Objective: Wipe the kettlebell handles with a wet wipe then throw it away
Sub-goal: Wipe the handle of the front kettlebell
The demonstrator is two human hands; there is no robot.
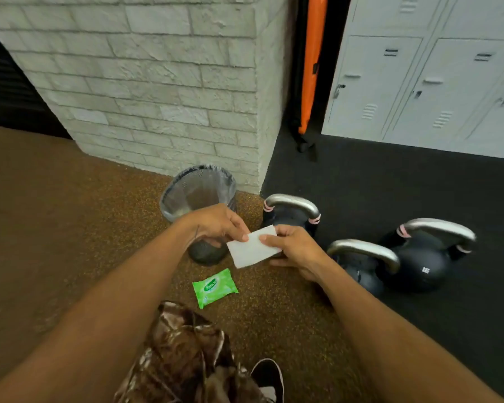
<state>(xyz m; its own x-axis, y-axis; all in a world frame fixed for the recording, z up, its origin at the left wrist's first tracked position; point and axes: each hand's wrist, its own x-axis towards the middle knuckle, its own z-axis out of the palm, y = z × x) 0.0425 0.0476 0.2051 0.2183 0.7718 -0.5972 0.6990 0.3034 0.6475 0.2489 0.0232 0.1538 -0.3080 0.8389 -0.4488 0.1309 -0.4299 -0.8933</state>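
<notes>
Two bare forearms reach forward over the brown speckled floor (70, 228). The left grip (216, 225) and right grip (291, 248) each pinch one end of a white rectangular wet wipe (252, 250), held in the air between a plastic-lined mesh waste bin (198, 190) and three black, steel-handled kettlebells (428, 257).

The white wet wipe (252, 248), folded flat, is being pinched between left hand (216, 225) and right hand (293, 248); three black kettlebells (419, 266) with steel handles (291, 202) are standing upright nearby.

The only camera sat on the person's head, facing forward and down. The left hand (218, 225) and right hand (293, 249) lay close beneath, the floor (70, 228) beyond.
</notes>
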